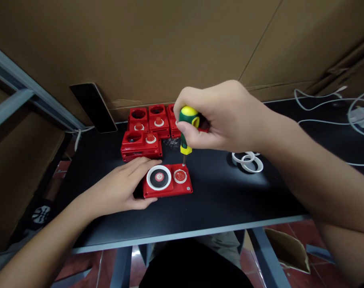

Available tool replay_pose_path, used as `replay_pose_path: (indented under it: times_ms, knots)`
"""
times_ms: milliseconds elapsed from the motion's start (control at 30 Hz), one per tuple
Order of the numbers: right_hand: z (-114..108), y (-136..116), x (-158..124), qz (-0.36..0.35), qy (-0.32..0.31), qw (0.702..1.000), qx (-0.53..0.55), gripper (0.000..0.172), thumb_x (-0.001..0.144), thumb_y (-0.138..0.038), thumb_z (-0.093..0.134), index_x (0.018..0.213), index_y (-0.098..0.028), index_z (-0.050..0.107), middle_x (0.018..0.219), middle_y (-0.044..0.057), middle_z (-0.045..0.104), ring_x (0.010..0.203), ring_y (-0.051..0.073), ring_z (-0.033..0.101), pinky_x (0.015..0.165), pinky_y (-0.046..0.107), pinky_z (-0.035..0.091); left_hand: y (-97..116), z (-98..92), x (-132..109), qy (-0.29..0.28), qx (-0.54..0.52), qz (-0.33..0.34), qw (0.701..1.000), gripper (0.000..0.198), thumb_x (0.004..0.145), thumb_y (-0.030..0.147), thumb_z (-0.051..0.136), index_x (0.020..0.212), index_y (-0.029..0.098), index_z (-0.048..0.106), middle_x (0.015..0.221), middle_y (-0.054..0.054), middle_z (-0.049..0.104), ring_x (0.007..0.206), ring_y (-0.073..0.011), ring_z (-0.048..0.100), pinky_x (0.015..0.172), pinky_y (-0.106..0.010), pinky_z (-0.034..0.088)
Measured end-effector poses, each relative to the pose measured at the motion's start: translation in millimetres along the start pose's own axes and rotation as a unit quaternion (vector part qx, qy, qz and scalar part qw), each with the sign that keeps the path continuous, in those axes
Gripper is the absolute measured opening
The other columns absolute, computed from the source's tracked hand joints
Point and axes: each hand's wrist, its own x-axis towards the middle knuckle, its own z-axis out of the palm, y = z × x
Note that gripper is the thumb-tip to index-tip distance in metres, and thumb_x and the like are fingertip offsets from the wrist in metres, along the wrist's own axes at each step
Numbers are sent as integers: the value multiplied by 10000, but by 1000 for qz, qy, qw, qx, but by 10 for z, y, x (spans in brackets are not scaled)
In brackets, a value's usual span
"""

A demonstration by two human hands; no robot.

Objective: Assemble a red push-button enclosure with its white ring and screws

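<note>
A red plastic unit with a round black-and-white speaker and a small clear red dome lies flat on the black table. My left hand grips its left side, fingers along the top edge and thumb under the near edge. My right hand is closed round a green and yellow screwdriver held upright. Its tip stands on the unit's top right corner.
Several more red units are stacked at the back of the table. A dark phone leans on the cardboard wall. White rings lie to the right, white cables at far right.
</note>
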Motion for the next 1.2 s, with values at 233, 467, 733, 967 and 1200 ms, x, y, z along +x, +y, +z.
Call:
replay_pose_path:
  times_ms: [233, 467, 733, 967, 1200]
  knots:
    - [33, 7, -1, 1, -4, 1000, 2, 153, 1042, -388, 570, 1011, -239, 588, 712, -43, 589, 558, 115, 412, 607, 333, 352, 18, -24, -1, -7, -2, -8, 1000, 684, 1054, 420, 788, 1637, 221, 490, 1575, -184, 702, 1416, -367, 750, 1229, -507, 631]
    - [41, 14, 3, 5, -13, 1000, 10, 187, 1060, -433, 605, 1001, -256, 604, 714, -41, 586, 571, 120, 425, 611, 334, 327, 35, -33, 8, -4, -12, -13, 1000, 690, 1038, 421, 801, 1635, 238, 508, 1564, -174, 713, 1402, -370, 758, 1224, -508, 637]
    - [5, -10, -18, -29, -41, 998, 28, 182, 1077, -444, 600, 1073, -265, 630, 798, -31, 622, 631, 133, 505, 652, 330, 372, 21, -45, 1, -14, -5, -12, 1000, 704, 1055, 457, 794, 1641, 224, 481, 1559, -189, 703, 1400, -374, 755, 1214, -519, 637]
    - [-13, -61, -22, -53, -63, 997, 0, 271, 1130, -471, 562, 1152, -231, 685, 873, -11, 676, 665, 138, 541, 657, 321, 342, 18, -30, 8, -23, -2, -11, 1000, 680, 1063, 448, 784, 1627, 227, 475, 1563, -180, 691, 1413, -359, 745, 1212, -507, 632]
    - [-23, -108, -8, -70, -68, 995, 3, 277, 1155, -444, 537, 1116, -200, 662, 891, -9, 686, 655, 119, 438, 657, 297, 334, 15, -40, -2, -21, 10, -7, 1000, 726, 1065, 453, 790, 1660, 221, 445, 1615, -191, 672, 1459, -366, 723, 1231, -492, 620]
